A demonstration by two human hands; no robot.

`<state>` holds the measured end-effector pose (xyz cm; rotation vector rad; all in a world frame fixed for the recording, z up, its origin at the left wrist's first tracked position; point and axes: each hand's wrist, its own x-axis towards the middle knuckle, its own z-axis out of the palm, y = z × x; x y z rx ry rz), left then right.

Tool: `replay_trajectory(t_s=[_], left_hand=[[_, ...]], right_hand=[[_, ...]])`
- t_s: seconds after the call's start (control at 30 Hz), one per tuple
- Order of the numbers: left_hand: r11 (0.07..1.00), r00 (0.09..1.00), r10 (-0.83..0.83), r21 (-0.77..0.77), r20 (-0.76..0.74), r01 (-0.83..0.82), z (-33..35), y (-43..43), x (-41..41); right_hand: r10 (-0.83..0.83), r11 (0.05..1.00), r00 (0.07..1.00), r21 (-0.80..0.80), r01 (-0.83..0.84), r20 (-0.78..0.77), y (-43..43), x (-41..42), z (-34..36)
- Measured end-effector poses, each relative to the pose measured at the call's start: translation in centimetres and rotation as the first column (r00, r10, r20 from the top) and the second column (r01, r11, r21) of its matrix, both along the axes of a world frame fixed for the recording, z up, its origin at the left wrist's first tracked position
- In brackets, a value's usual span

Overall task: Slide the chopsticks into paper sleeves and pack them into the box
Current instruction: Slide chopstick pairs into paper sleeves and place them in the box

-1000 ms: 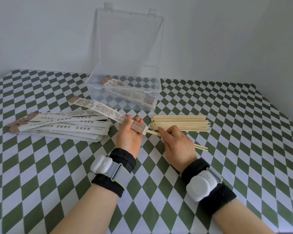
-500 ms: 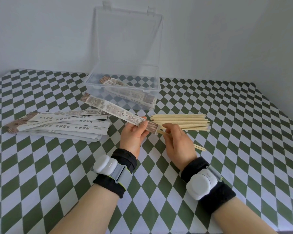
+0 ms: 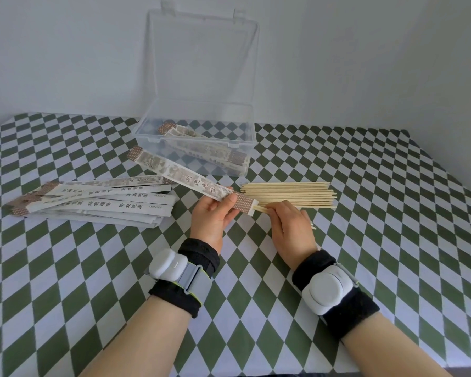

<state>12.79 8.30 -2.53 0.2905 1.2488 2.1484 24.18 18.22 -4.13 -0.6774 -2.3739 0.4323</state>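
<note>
A person's left hand (image 3: 212,219) pinches a paper sleeve (image 3: 180,175) just in front of a clear plastic box (image 3: 147,137), with the thumb laid on top and the fingers curled beneath, close to the sleeve's brown-patterned open end. The long, narrow sleeve is pale with a mottled grey print and dark characters. It is held clear of the cloth and slants from the hand up to the box's front left corner, where its other patterned end lies. The right hand (image 3: 291,229), in front of the box's right corner, has its fingers folded around a pair of chopsticks (image 3: 261,208). The pale wooden tips meet the sleeve's white mouth, and the back ends poke out past the hand on its far side. Whether the tips are already inside cannot be told. A neat row of loose chopsticks (image 3: 288,194) lies just in front of the box on its right side, between the box and the right hand. A fanned stack of empty sleeves (image 3: 98,202) lies in front of the box and off to its left. Inside the box, several filled sleeves (image 3: 201,148) rest diagonally across the floor, and the lid (image 3: 201,55) stands upright against the wall behind. The box sits on a green-and-white diamond tablecloth (image 3: 365,213). Both wrists wear black bands carrying white devices (image 3: 326,292).
</note>
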Motion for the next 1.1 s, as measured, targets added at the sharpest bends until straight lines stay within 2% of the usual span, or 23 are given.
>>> replay_trajectory(t_s=[0.17,0.3,0.4,0.53,0.67,0.83,0.9,1.0,1.1], left_hand=[[0.999,0.999,-0.038,-0.023,-0.033,0.037,0.12,-0.04,0.3],[0.996,0.988,0.02,0.079,0.153,-0.032,0.55,0.05,0.06],[0.994,0.987,0.063,0.079,0.15,-0.076,0.47,0.0,-0.07],[0.997,0.993,0.014,0.073,0.113,-0.022,0.47,-0.08,0.14],[0.998,0.997,-0.066,0.019,0.033,0.065,0.44,0.06,0.5],[0.998,0.995,-0.058,0.04,0.085,0.055,0.45,-0.11,0.36],[0.997,0.988,-0.017,0.08,0.153,0.004,0.46,-0.17,0.14],[0.994,0.982,0.026,0.099,0.187,-0.045,0.5,-0.19,-0.13],[0.996,0.985,-0.002,0.084,0.171,-0.012,0.54,-0.17,-0.04]], right_hand=[[0.067,0.998,0.998,-0.016,-0.067,-0.013,-0.47,-0.36,0.21],[-0.115,0.992,0.993,0.049,0.114,0.03,-0.26,0.0,0.41],[-0.199,0.98,0.978,0.017,0.199,0.056,-0.14,0.13,0.52],[-0.013,0.991,1.0,-0.132,0.013,0.005,-0.21,-0.06,0.47],[0.095,0.981,0.995,-0.166,-0.097,-0.023,-0.51,0.01,0.69],[0.081,0.975,0.995,-0.203,-0.09,-0.052,-0.57,-0.07,0.76],[0.018,0.975,0.997,-0.221,-0.036,-0.079,-0.43,-0.04,0.69],[-0.063,0.964,0.998,-0.259,0.054,-0.028,-0.11,0.21,0.62],[-0.025,0.956,0.999,-0.291,0.018,-0.022,-0.19,0.29,0.68]])
